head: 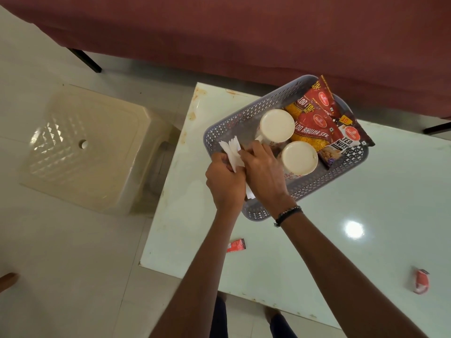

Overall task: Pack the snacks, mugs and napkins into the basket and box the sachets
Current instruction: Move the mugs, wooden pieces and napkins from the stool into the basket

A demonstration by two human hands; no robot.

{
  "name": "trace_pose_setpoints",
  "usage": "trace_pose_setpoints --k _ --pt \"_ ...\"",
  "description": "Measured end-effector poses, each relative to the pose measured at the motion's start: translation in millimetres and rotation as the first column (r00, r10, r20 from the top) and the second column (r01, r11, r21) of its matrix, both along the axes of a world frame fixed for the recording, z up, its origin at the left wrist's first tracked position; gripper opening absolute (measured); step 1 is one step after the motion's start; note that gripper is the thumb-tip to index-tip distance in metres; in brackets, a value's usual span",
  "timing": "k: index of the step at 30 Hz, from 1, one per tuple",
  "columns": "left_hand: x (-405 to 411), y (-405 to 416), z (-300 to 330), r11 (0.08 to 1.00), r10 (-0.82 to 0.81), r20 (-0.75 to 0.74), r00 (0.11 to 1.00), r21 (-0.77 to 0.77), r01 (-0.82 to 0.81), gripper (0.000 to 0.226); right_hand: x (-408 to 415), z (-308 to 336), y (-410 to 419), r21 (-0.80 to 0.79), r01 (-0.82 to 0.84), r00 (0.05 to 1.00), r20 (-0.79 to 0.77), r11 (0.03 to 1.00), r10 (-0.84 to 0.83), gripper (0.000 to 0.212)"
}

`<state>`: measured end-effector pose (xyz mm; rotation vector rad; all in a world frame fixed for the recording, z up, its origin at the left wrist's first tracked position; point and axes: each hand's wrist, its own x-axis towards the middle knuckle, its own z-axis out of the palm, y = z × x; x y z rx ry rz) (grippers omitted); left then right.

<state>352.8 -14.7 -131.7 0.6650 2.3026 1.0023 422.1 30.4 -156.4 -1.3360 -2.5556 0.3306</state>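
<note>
head view looks down on a glossy pale green table point(341, 240) with a grey perforated plastic basket point(234, 123) at its far left corner. inside it stand two cream mugs point(277, 125), upside down, beside red snack packets point(314, 120). both hands meet at the basket's near left rim: left hand point(225, 181) and right hand point(264, 174) both clutch a bunch of white paper napkins point(230, 151). two small red sachets point(236, 245) lie well apart on the table.

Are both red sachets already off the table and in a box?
No: one red sachet and another red sachet lie on the white table, and no box shows.
</note>
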Motion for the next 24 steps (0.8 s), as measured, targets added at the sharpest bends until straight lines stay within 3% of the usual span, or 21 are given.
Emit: trace_pose_setpoints --k 7,12,17,24 --pt "2 0 -9 1.000 -0.006 -0.045 0.999 0.000 0.006 0.016 2 -3 4 0.037 0.025 0.998 -0.066 0.999 -0.022 0.012" --pt "7 -4 -14 0.999 -0.038 -0.091 0.995 0.005 0.039 0.016 12 10 3 0.193 0.003 0.995 -0.098 0.981 0.016 0.017" --pt "10 0 -19 0.998 -0.053 -0.099 0.994 0.012 0.054 0.020 18 0 6 0.116 -0.018 0.993 -0.115 0.993 0.031 0.013" --pt "13 -11 -21 0.999 -0.034 -0.108 0.994 0.023 0.036 0.006 17 -14 3 0.116 -0.063 0.993 -0.097 0.991 0.074 0.007"
